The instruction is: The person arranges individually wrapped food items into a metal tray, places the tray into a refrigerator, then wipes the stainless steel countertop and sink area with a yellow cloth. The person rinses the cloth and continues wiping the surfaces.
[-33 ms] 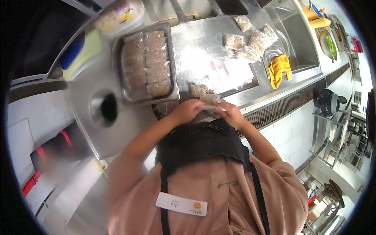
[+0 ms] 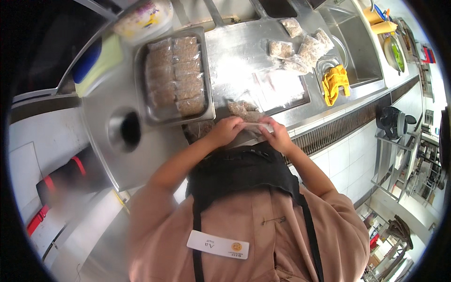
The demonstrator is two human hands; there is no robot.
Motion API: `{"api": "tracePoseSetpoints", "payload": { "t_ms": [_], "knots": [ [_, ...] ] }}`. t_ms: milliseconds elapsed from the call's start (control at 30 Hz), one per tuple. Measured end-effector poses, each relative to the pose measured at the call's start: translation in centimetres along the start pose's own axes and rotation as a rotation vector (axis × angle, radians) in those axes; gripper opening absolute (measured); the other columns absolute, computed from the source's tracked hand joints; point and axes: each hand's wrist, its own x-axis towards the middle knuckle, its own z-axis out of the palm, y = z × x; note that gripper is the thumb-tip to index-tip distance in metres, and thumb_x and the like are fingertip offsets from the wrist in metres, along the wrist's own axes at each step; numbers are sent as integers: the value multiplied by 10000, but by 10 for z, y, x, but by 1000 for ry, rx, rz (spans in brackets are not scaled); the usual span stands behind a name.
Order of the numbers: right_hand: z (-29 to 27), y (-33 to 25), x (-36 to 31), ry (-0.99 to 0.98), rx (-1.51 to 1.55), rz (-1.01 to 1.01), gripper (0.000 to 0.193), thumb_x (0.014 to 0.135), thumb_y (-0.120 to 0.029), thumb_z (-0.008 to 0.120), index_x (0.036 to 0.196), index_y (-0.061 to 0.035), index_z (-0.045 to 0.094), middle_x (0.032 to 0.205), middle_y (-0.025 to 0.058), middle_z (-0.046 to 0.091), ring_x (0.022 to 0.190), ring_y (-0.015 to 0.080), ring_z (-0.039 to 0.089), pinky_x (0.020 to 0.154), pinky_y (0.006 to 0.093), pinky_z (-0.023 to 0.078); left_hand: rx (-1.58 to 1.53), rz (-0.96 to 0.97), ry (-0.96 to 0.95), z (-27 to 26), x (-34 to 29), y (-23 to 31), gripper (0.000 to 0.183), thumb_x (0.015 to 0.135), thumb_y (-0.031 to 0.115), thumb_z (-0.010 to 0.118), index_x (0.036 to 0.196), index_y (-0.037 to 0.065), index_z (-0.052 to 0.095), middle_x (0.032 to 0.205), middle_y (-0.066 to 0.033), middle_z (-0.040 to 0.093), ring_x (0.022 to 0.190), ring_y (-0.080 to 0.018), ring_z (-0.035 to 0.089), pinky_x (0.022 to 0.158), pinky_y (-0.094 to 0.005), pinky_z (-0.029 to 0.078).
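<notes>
Between my two hands, close in front of the black apron, a clear plastic bag [image 2: 253, 125] has its top edge stretched sideways. My left hand [image 2: 226, 131] pinches one end of that edge; my right hand [image 2: 277, 135] grips the other end, thumb and fingers closed. Just beyond the fingers, a small bag of brown crumbly food [image 2: 240, 108] rests on the steel counter. Whether it is the same bag as the one in my hands I cannot tell. Another filled bag [image 2: 199, 128] lies beside my left wrist, partly hidden under the tray's near edge.
A deep steel tray [image 2: 210, 94] at the left holds rows of filled bags. Flat empty-looking plastic bags [image 2: 282, 89] lie on a tray to the right. Several loose filled bags [image 2: 310, 50] sit farther back, near a yellow cloth [image 2: 335, 84] and a sink [image 2: 357, 51]. A round hole [image 2: 130, 131] opens at left.
The fingers of my right hand have shifted slightly upward and away from me, and the bag's edge between my hands looks straighter. My left hand has barely moved.
</notes>
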Motion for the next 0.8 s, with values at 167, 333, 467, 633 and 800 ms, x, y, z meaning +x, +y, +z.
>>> {"api": "tracePoseSetpoints", "payload": {
  "t_ms": [167, 333, 467, 633, 800],
  "knots": [
    [2, -20, 9, 160, -535, -463, 507, 721, -75, 648, 1207, -99, 508, 1281, 124, 470, 1212, 320, 439, 1008, 449, 357, -194, -221, 130, 13, 30, -12, 216, 874, 199, 609, 973, 8, 596, 850, -159, 672, 772, -336, 647, 710, -380, 505],
    [10, -1, 35, -82, -361, -405, 527, 700, -29, 657, 1205, -78, 513, 1194, 129, 539, 1135, 337, 521, 968, 419, 427, 40, -436, 134, 18, 49, -15, 247, 875, 221, 594, 1004, 10, 597, 887, -189, 647, 830, -289, 638, 734, -393, 499],
    [5, 11, 46, -121, -103, -255, 416, 744, 5, 615, 1147, -50, 529, 1113, 130, 610, 1010, 293, 608, 887, 343, 484, 625, -295, -14, 15, 51, 4, 353, 862, 298, 592, 1075, 18, 564, 1000, -199, 627, 893, -385, 613, 785, -448, 496],
    [-15, 4, 57, -102, 476, 35, 441, 796, 55, 585, 1206, -48, 461, 1011, 90, 614, 915, 152, 594, 787, 294, 488, 299, 72, 193, -1, 41, 27, 517, 874, 463, 581, 1125, 11, 572, 1061, -215, 611, 972, -368, 606, 837, -404, 485],
    [-16, -48, 63, -87, 652, 151, 467, 844, 37, 553, 1264, -62, 374, 892, 63, 585, 849, 118, 565, 736, 259, 466, -242, -274, -48, -38, 26, 37, 628, 779, 374, 767, 1203, -10, 509, 1051, -116, 623, 943, -191, 601, 837, -321, 478]
  ]
}}
